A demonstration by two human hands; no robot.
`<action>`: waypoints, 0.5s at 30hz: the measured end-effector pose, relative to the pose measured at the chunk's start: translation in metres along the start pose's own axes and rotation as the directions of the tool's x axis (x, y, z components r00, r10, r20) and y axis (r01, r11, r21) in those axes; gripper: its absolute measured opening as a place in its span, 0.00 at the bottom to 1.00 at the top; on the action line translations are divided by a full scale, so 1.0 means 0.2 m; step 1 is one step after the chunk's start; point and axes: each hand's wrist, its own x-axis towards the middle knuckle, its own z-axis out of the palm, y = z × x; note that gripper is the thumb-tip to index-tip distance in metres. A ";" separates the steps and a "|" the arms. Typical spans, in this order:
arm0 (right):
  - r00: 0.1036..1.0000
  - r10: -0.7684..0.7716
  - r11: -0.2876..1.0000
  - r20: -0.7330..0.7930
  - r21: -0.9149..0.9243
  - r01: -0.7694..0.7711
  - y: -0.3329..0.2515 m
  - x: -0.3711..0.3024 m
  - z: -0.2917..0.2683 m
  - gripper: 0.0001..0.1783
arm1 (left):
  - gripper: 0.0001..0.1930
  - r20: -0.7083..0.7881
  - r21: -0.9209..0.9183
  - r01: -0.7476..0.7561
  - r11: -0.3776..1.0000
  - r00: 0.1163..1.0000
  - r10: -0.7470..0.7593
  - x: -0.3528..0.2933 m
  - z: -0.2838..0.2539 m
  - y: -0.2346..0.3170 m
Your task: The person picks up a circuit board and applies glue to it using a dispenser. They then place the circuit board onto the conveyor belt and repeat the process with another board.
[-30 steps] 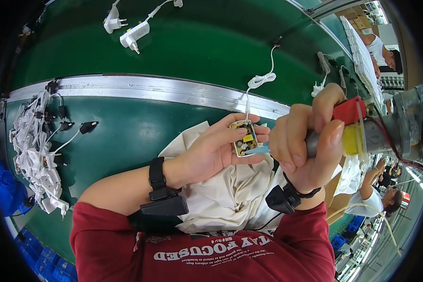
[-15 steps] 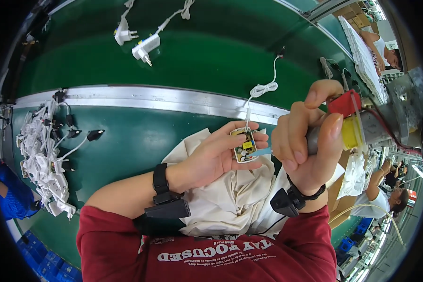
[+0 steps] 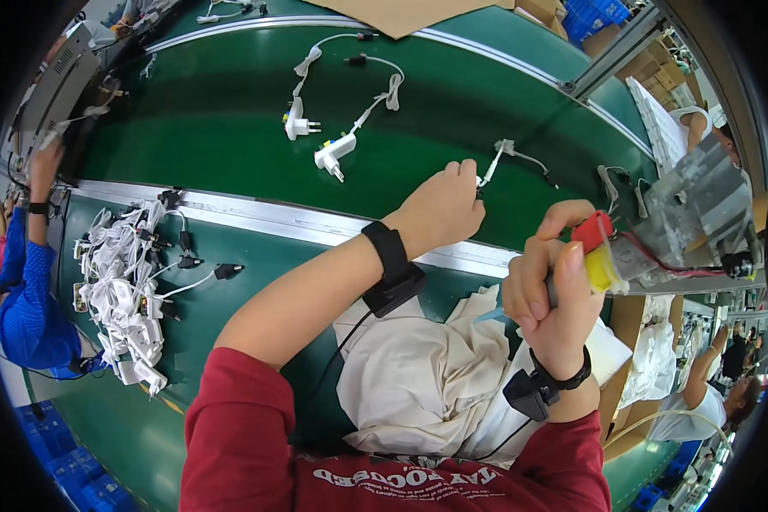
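My left hand (image 3: 444, 206) reaches over the far green strip, its fingers curled round a power adapter whose body they hide. The adapter's white cord (image 3: 508, 148) comes out beyond the fingertips and ends in a dark plug. In my right hand (image 3: 555, 290) is a glue dispenser (image 3: 608, 266) with a grey barrel, yellow collar, red switch and blue tapered nozzle. Its nozzle tip points left, above a crumpled cream cloth (image 3: 418, 367) at my lap. Two white power adapters (image 3: 336, 152) with European plugs and bundled cords lie farther left on the strip.
A heap of white adapters and cords (image 3: 124, 294) lies on the near bench at left. A metal rail (image 3: 264, 224) divides bench and strip. A co-worker in blue (image 3: 36, 299) reaches in at far left. Cardboard (image 3: 401, 13) lies at the back; a box with white bags (image 3: 648, 367) stands right.
My left hand has carried the adapter from the cloth, away from the nozzle, out over the far strip, and turned knuckles up. My right hand still grips the dispenser. The view has shifted.
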 end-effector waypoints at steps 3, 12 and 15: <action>1.000 -0.009 1.000 -0.009 -0.018 0.009 0.00 0.01 -0.01 0.19 | 0.24 -0.163 0.229 -0.116 0.967 0.974 0.155 0.02 -0.09 0.01; 1.000 0.011 0.998 -0.006 -0.060 -0.011 0.00 0.01 -0.01 0.17 | 0.19 -0.217 0.821 0.120 0.557 0.970 0.110 -0.19 -0.49 -0.21; 1.000 0.012 0.999 -0.015 -0.048 -0.013 0.00 0.01 -0.02 0.17 | 0.18 -0.217 0.264 0.311 0.913 0.942 -0.258 -0.22 -0.43 -0.08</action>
